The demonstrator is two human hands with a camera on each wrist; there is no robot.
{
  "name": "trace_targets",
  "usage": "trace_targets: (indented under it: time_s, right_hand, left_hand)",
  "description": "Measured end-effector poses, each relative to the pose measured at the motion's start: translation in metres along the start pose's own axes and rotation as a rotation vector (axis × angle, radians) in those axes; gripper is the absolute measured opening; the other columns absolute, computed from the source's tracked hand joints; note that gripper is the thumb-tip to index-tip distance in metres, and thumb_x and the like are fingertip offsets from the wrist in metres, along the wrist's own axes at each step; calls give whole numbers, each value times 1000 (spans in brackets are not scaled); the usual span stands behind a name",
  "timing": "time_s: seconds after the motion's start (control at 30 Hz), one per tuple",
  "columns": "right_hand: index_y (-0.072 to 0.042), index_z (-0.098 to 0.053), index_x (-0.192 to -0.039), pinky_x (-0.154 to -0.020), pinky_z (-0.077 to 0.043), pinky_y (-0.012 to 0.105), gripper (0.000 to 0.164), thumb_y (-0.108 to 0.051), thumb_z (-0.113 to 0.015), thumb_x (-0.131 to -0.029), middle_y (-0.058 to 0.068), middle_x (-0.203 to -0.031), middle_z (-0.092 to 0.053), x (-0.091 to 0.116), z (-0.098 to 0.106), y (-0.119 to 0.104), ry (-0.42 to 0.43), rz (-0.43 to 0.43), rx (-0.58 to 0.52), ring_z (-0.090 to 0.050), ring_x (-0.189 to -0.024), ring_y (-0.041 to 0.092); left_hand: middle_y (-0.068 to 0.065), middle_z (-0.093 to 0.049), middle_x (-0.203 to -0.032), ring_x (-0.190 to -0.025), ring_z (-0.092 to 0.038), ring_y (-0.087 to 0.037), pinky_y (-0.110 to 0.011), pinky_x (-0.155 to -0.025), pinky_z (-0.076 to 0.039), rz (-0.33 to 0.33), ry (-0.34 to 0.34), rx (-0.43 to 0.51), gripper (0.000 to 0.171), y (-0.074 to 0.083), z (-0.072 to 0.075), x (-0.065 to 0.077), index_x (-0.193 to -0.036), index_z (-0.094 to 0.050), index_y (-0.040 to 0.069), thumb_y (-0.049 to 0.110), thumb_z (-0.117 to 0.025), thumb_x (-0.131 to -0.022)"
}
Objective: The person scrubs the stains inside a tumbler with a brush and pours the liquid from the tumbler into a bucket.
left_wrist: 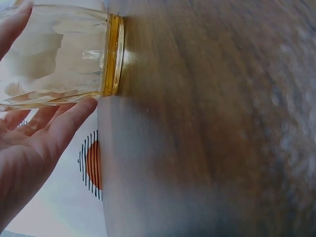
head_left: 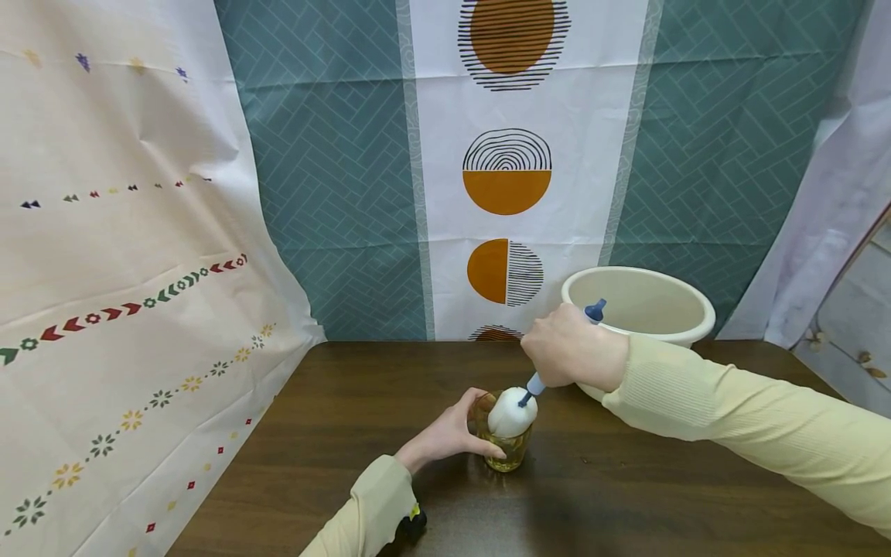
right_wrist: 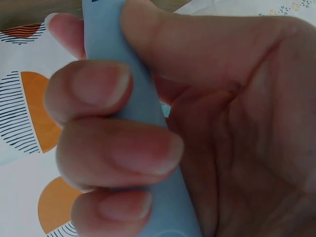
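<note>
An amber-tinted clear glass [head_left: 513,455] stands tilted or upright, I cannot tell which, near the table's middle. My left hand [head_left: 451,430] holds its left side, thumb on the near side and fingers on the far side. In the left wrist view, a fingertip touches the glass [left_wrist: 54,64] close to its base. The white sponge head of a bottle brush [head_left: 512,413] sits in the mouth of the glass, its lower part seen through the wall. My right hand [head_left: 572,346] grips the brush's blue handle; the right wrist view has fingers curled round the handle [right_wrist: 104,34].
Behind my right forearm stands a large cream tub [head_left: 640,305]. A small black and yellow item [head_left: 414,521] shows beside my left cuff. The brown wooden table [head_left: 640,495] backs onto a patterned cloth [head_left: 334,170], with a cream embroidered cloth [head_left: 139,232] at the left.
</note>
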State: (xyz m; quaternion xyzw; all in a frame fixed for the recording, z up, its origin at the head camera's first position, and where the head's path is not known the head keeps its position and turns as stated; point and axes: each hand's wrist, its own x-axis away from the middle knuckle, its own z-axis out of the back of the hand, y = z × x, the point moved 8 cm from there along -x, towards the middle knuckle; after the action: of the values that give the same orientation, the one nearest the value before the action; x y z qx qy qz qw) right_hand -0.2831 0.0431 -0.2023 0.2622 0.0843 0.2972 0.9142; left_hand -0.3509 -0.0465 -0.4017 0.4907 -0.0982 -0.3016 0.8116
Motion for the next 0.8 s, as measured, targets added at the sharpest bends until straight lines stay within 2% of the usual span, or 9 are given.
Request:
trace_targets:
  time_s: [0.17,0.4,0.8]
  right_hand:
    - [-13,-51,-59,-44,-38,27,18,-10,-61,-73,-1,-54,-43,1,1,-1,-3,9,-4,-40,-46,14]
    - [-13,-49,-57,-44,-36,28,18,-7,-60,-71,-1,-54,-41,4,3,-1,64,47,-9,-39,-47,14]
    - [-13,-53,-62,-45,-35,26,16,-11,-63,-74,-2,-55,-42,2,-3,-1,-5,67,-74,-37,-48,13]
  left_hand:
    - [5,-49,-115,-102,-46,-14,-37,-84,-36,4,-1,4,69,0,0,0,-122,-39,18,27,-81,-68]
    - [5,-48,-115,-103,-46,-14,-37,-85,-36,0,-6,7,71,0,-1,-1,-123,-38,17,27,-81,-67]
    - [5,-48,-112,-99,-47,-13,-34,-82,-38,-5,-4,2,70,1,-1,-1,-122,-38,17,27,-81,-67]
